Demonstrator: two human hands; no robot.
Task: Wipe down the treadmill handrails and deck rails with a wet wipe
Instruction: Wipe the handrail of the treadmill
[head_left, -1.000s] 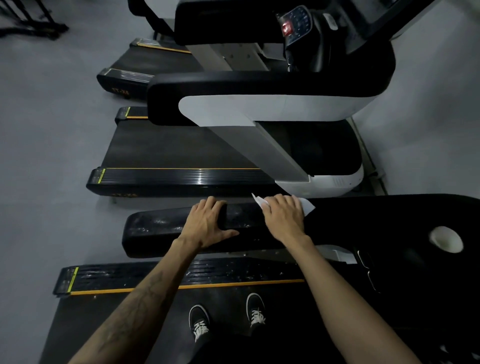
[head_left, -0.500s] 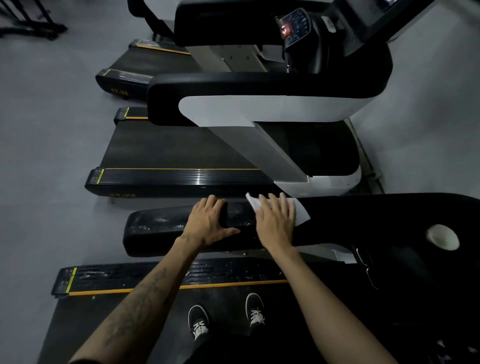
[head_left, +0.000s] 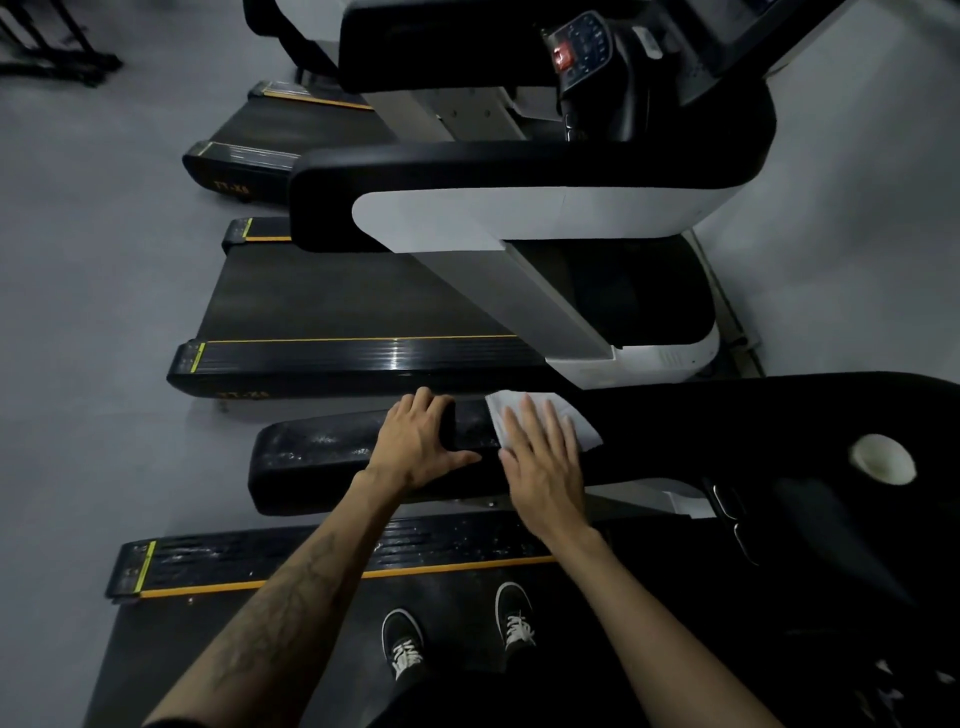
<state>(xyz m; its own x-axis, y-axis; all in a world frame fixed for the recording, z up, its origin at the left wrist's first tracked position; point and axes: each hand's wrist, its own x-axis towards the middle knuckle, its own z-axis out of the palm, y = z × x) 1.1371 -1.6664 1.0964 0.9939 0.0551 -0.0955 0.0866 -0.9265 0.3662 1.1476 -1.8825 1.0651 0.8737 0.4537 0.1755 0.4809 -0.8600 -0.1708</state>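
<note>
A thick black handrail (head_left: 311, 457) of the treadmill I stand on runs left to right in front of me, wet and speckled at its left end. My left hand (head_left: 415, 447) grips the rail, fingers curled over its far side and thumb along the near face. My right hand (head_left: 540, 462) lies flat with straight fingers on a white wet wipe (head_left: 576, 421), pressing it onto the rail's top just right of the left hand. Below the rail is the black deck rail (head_left: 249, 561) with a yellow stripe, streaked with moisture.
A neighbouring treadmill (head_left: 363, 317) stands just beyond the rail, its black-and-white handrail (head_left: 493, 208) above it. A third treadmill (head_left: 270, 140) lies further back. A white cup (head_left: 883, 460) sits in the console at right. My shoes (head_left: 457, 639) are on the belt. Grey floor lies to the left.
My right hand has opened flat and slid the wipe leftward along the rail towards the left hand. The left hand kept its grip in place.
</note>
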